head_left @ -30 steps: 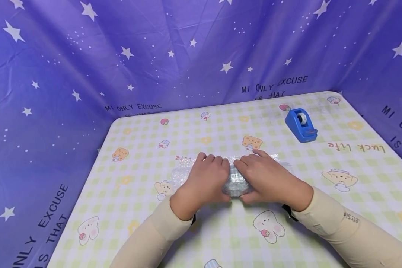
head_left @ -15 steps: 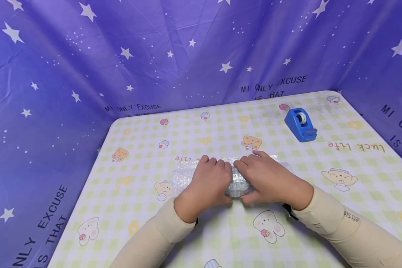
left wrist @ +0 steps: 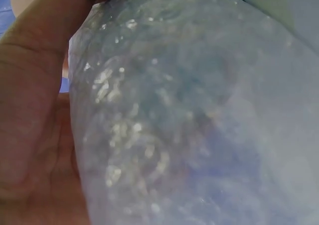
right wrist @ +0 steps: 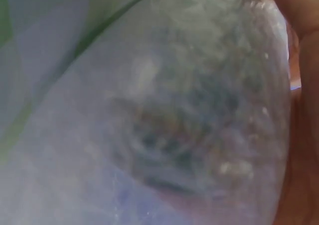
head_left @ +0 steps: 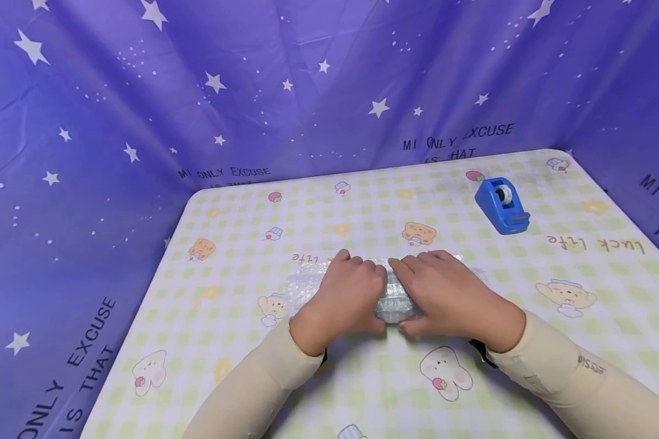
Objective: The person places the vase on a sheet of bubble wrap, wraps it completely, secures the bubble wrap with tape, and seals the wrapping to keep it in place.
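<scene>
A rolled bundle of clear bubble wrap [head_left: 395,300] lies crosswise at the middle of the table, held by both hands. My left hand [head_left: 348,296] grips its left part, fingers over the far side and thumb on the near side. Close beside it, my right hand [head_left: 453,292] grips the right part in the same way. Loose wrap spreads out past the left hand. In the left wrist view the bubble wrap [left wrist: 164,100] bulges against the palm. Through the bubble wrap [right wrist: 214,75] in the right wrist view, something dark shows, too blurred to name.
A blue tape dispenser [head_left: 502,206] with a roll of tape stands at the back right. The table [head_left: 241,262] has a green-checked cloth with cartoon prints. Purple star-printed curtain [head_left: 285,122] hangs close behind the table and along both sides.
My left hand has shifted slightly right, toward the right hand. A raised finger of the right hand has come down onto the wrap. The head view has shifted a little.
</scene>
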Demonstrator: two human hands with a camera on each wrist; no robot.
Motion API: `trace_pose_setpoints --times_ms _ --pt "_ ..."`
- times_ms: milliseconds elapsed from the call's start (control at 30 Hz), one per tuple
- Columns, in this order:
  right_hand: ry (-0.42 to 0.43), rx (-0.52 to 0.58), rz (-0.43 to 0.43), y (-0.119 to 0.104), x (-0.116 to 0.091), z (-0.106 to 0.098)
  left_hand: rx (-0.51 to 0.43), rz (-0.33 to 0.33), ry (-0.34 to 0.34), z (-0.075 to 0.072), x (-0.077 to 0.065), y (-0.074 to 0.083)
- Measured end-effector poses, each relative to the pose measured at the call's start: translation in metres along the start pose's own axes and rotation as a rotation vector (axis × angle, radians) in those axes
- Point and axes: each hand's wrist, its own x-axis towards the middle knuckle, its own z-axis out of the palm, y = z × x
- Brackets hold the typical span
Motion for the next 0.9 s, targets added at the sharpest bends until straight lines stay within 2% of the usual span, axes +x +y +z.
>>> trace_pose_setpoints --times_ms 267,500,900 --pt "0.026 -0.038 0.021 -0.007 0.001 -0.001 -0.084 0.008 -0.066 -0.003 0.006 -0.007" --pt "0.054 -0.027 0.068 -0.010 -0.002 0.003 -0.156 0.032 -0.126 -0.006 0.015 -0.014" --pt "0.110 -0.038 0.046 -0.006 -0.001 0.006 -0.211 0.055 -0.182 -0.006 0.022 -0.022"
